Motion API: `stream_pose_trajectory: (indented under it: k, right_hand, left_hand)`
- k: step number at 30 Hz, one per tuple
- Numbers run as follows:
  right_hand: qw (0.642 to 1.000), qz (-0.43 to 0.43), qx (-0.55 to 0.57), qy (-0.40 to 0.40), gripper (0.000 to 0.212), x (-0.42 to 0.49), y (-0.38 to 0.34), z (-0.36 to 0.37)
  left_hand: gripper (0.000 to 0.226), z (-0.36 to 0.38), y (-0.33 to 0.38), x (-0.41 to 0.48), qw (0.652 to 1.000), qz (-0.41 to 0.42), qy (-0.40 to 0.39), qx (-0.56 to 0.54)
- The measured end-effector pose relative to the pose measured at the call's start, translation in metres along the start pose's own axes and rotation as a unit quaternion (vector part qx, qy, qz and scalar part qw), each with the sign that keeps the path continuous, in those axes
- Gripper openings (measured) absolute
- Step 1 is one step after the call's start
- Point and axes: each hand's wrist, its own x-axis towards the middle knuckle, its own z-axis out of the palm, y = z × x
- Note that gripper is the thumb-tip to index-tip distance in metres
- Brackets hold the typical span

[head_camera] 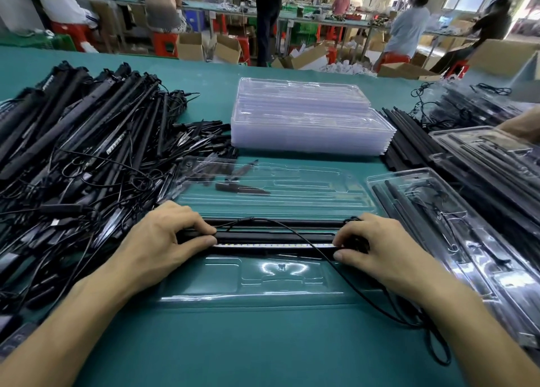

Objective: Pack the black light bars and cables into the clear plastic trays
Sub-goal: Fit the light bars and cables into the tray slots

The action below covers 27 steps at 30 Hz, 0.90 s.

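A clear plastic tray [251, 281] lies open on the green table in front of me. Black light bars [274, 237] lie lengthwise across its far half, the nearest one showing a white LED strip. My left hand [157, 240] pinches the bars' left end between curled fingers and thumb. My right hand [377, 246] pinches their right end the same way. A thin black cable [318, 242] arcs over the bars and trails off to the right, looping near the table's front edge.
A big heap of black light bars and cables [73, 152] fills the left. A stack of clear trays [306, 120] stands at the back centre, another open tray [277, 182] before it. Packed trays [455, 223] and loose bars lie on the right. People work at benches behind.
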Motion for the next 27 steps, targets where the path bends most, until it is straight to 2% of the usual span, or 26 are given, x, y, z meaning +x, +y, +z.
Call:
stream_pose_trajectory:
  k: [8,13,23,27]
  right_hand:
    - [0.998,-0.013,-0.033,0.050,0.007,-0.006,-0.001,0.011]
    - [0.998,-0.023,-0.058,0.025,0.005,-0.005,0.000,0.012]
    - [0.998,-0.059,0.008,0.027,0.012,-0.009,0.005,0.007]
    - [0.997,-0.066,0.029,-0.022,0.012,-0.015,0.008,0.004]
  left_hand:
    - [0.009,0.002,0.000,0.000,0.999,-0.009,0.013,-0.029]
    - [0.017,0.000,-0.001,-0.002,1.000,-0.005,0.006,-0.020]
    - [0.018,0.000,0.002,-0.001,0.999,-0.032,0.007,-0.015]
    - [0.020,0.001,0.002,-0.002,0.999,-0.039,0.009,-0.016]
